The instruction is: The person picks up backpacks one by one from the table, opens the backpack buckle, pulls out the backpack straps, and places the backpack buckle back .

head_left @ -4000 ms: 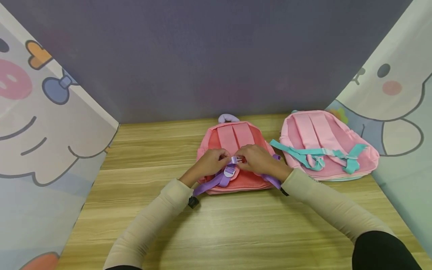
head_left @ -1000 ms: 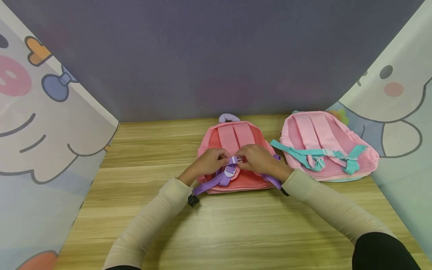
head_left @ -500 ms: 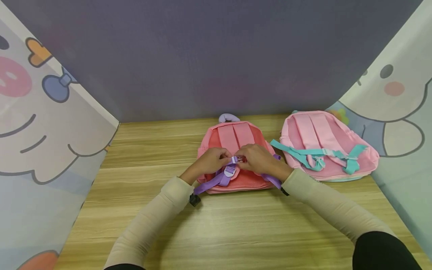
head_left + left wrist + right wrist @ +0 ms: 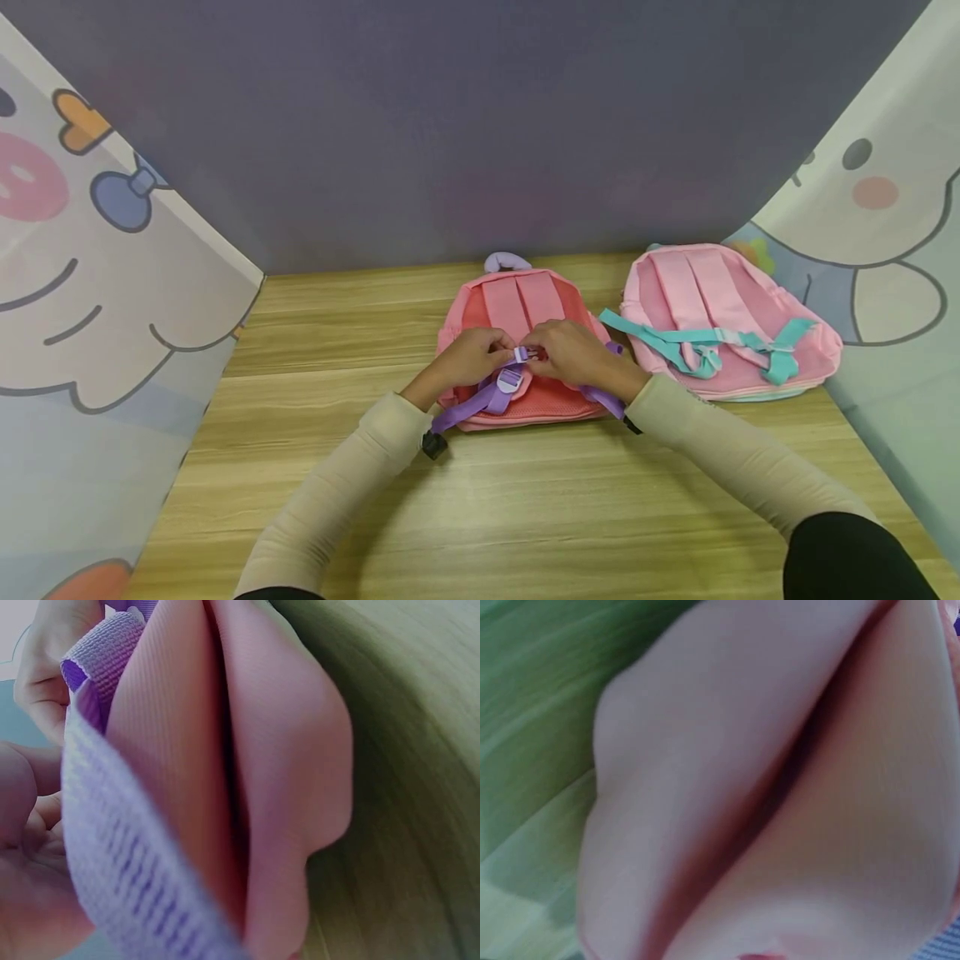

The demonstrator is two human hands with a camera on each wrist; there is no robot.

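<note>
A coral-pink backpack (image 4: 468,304) lies on the table with its straps up. Over its middle, my left hand (image 4: 471,357) pinches a small white buckle (image 4: 521,355) on a purple strap. My right hand (image 4: 572,350) holds the buckle's pronged end from the other side, its fingertips partly hiding it. Whether the two ends are joined cannot be made out. Below the hands, a white strap adjuster (image 4: 510,381) sits on the purple webbing (image 4: 467,411). The left wrist view has purple webbing (image 4: 142,862) close up beside the bag's pink side (image 4: 285,750).
To the right lies a light pink backpack (image 4: 738,292) with teal straps (image 4: 675,337). The wooden table (image 4: 337,333) meets a dark grey panel (image 4: 480,133) at the back. Cartoon-printed panels (image 4: 150,292) stand on both sides.
Four seconds ago the pronged end showed a broad white face between my hands; it now looks narrower and darker. Both hands and both backpacks keep their places.
</note>
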